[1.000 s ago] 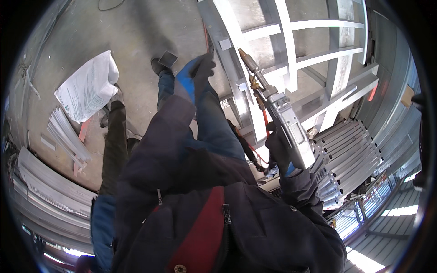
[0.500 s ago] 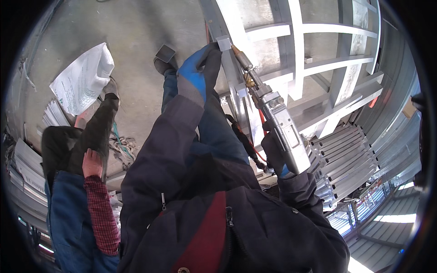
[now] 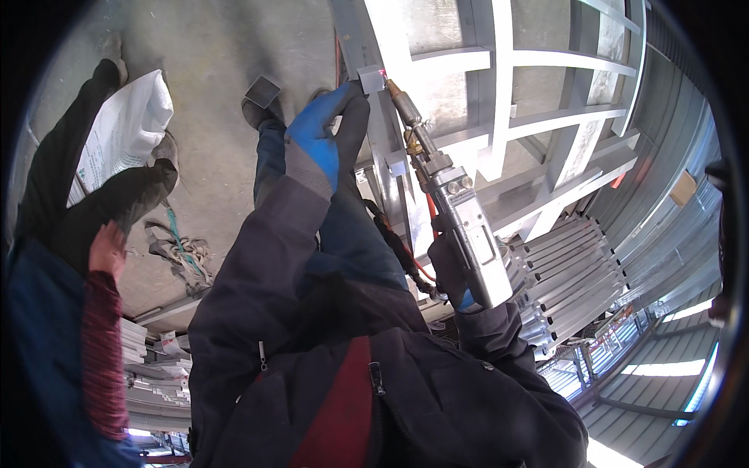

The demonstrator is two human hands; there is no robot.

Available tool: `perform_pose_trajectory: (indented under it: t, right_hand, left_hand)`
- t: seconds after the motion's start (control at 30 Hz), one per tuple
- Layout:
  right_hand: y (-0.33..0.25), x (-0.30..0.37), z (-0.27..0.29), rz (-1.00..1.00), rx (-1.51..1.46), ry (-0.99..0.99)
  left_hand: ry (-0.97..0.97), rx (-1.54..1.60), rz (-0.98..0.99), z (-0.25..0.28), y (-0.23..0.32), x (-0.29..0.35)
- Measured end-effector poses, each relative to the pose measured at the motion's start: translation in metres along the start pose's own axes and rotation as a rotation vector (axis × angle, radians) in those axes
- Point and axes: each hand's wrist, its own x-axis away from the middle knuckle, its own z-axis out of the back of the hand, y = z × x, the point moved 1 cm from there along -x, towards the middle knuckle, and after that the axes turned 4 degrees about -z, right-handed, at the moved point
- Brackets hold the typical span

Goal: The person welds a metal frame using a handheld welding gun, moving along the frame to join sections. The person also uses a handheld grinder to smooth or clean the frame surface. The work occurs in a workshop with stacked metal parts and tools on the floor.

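Note:
My gloved right hand (image 3: pixel 448 264) is wrapped round the grip of a silver handheld laser welding gun (image 3: pixel 477 242), held slantwise with its copper nozzle (image 3: pixel 392 87) pointing up and left. At the nozzle's tip a small square metal piece (image 3: pixel 371 79) sits against the edge of a metal frame (image 3: pixel 502 86), a red light spot on its side. The blue and grey glove of my left hand (image 3: pixel 321 131) pinches this piece with bent fingers. A dark cable (image 3: pixel 398 248) and an orange hose hang beside the gun.
A person in dark trousers (image 3: pixel 117 191) stands at the left by a white printed sack (image 3: pixel 129 129). Straps (image 3: pixel 183 253) lie on the floor. A square tube end (image 3: pixel 263 92) is near my foot. Stacked metal tubes (image 3: pixel 573 265) lie at the right.
The view has shifted slightly. A red spot now shows on the metal piece by the nozzle. The person at the left has stepped, one leg now beyond the sack.

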Motion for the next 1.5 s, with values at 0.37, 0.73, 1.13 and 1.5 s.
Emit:
perform_pose_trajectory:
  t: [0.37, 0.73, 1.13, 1.5]
  right_hand:
    - [0.004, 0.001, -0.011, -0.167, -0.312, 0.001]
    - [-0.014, -0.005, 0.009, 0.006, 0.092, -0.149]
    - [0.001, 0.0, 0.006, 0.044, 0.09, -0.148]
    - [-0.021, -0.011, -0.014, 0.12, 0.296, 0.201]
  left_hand:
    - [-0.039, -0.068, -0.042, 0.002, 0.009, 0.001]
    - [-0.067, -0.094, -0.059, 0.005, 0.007, 0.001]
    - [-0.067, -0.125, -0.074, 0.004, 0.004, 0.0]
    - [-0.098, -0.158, -0.214, 0.005, -0.001, -0.001]
